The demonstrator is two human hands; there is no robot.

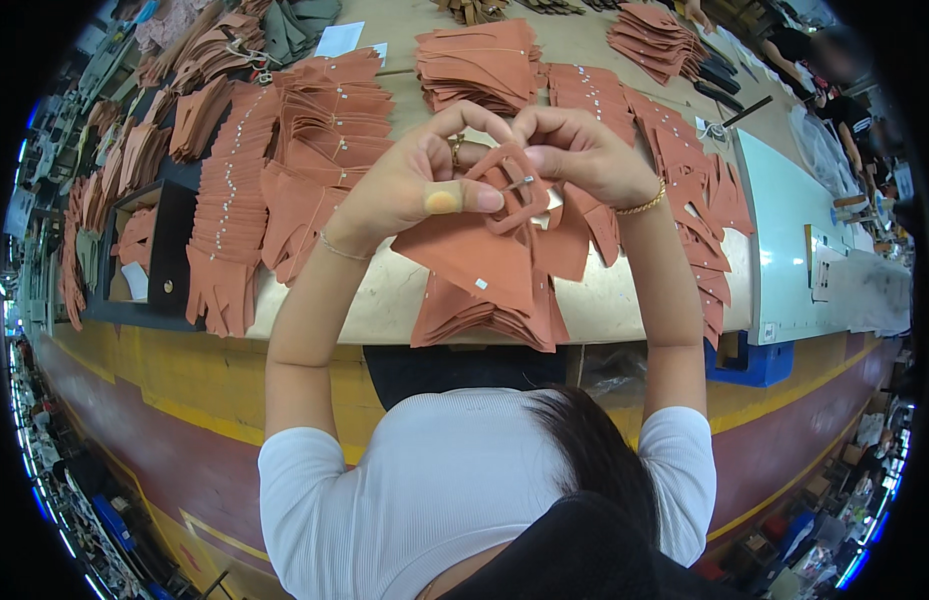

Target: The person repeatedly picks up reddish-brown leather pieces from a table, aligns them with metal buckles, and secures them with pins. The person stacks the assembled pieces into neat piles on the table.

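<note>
Over the table's near edge, both my hands are raised around a coral square buckle (535, 207) with a metal prong across it. My left hand (424, 180), with a plaster on its thumb, is closed on the buckle's left side, thumb over the frame. At the upper right corner, my right hand (589, 158) pinches with thumb and forefinger; exactly what lies between those fingertips is hidden. Beneath the buckle hangs a coral cut fabric piece (469, 262) with a small white sticker. A stack of coral fabric pieces (484, 318) lies under it at the table's edge.
Tied bundles of coral fabric (329, 125) spread left, with more coral pieces (674, 150) to the right. A black box (174, 240) stands at the left. On the right are a pale board (784, 240) and a blue crate (774, 365) below. Other people are at the far right.
</note>
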